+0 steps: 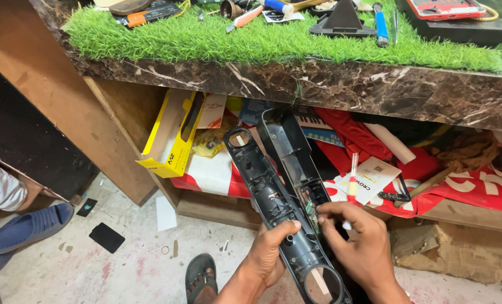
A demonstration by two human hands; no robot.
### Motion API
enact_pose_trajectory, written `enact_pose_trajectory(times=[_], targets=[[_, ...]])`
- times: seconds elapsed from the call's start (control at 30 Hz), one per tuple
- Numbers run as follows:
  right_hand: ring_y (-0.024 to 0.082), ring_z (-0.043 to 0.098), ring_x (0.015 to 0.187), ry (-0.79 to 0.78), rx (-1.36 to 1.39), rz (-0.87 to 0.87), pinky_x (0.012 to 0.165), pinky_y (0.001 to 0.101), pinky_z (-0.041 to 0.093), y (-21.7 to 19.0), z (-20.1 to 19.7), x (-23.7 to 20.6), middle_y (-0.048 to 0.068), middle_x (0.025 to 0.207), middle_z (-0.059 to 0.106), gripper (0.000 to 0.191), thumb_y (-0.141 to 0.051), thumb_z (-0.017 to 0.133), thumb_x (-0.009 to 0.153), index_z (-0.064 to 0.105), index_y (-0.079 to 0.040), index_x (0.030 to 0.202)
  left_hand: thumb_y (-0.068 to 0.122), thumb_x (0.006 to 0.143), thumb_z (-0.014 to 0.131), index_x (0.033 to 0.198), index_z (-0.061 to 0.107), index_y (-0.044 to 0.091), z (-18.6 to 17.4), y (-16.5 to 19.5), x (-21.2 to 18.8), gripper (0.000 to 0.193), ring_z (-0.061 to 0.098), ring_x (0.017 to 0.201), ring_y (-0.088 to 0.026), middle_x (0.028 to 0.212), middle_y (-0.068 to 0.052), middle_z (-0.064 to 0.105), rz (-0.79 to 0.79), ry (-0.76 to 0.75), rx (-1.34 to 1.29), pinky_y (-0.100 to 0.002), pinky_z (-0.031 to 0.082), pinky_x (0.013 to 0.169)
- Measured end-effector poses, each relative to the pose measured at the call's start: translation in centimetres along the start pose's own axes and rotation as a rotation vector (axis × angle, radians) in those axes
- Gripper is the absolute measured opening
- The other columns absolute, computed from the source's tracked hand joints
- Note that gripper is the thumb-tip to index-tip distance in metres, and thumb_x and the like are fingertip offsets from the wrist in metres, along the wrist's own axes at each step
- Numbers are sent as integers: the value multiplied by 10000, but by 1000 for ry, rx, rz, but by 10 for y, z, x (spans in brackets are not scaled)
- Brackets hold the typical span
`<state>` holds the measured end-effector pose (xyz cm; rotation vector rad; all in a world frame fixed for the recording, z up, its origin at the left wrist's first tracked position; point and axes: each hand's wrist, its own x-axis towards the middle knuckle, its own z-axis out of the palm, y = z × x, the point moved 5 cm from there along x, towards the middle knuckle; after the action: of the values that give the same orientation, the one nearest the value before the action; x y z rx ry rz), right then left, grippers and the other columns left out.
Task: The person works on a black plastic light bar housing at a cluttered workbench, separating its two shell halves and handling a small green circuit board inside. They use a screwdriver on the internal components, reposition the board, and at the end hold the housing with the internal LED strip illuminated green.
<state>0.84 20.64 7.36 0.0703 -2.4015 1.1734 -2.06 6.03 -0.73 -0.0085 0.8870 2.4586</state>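
My left hand (270, 253) grips a long black plastic casing shell (262, 180) from below, its hollow inside facing up. A second black shell (289, 147) lies against it, with a small green circuit board at its lower end. My right hand (359, 242) pinches at that board area with thumb and forefinger while holding a red and white screwdriver (353, 171) that sticks upward. Both shells have round openings at their ends.
A marble-edged counter (318, 84) topped with green artificial grass (251, 42) carries tools and a black stand. The shelf below holds a yellow box (169, 138), red cloth (476, 186) and papers. A sandalled foot (200, 276) rests on the floor; another person's blue shoe (28, 228) is at left.
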Motion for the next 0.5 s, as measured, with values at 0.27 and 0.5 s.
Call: enact_pose_trajectory(times=[0.27, 0.5], targets=[[106, 716, 805, -85, 131, 129, 763, 268, 563, 13, 8, 1, 39, 849, 794, 330, -85, 867, 710, 769, -28, 1020, 153, 808, 677, 1230, 609, 5, -2, -1, -1, 452, 685, 991, -189, 1070, -95, 696, 47, 16, -17, -361, 565, 903], [85, 673, 804, -3, 170, 159, 758, 240, 544, 19, 7, -2, 36, 832, 752, 270, -20, 799, 779, 750, -16, 1044, 121, 803, 686, 1209, 600, 13, -5, -8, 3, 428, 679, 979, -196, 1058, -91, 683, 73, 18, -27, -376, 565, 902]])
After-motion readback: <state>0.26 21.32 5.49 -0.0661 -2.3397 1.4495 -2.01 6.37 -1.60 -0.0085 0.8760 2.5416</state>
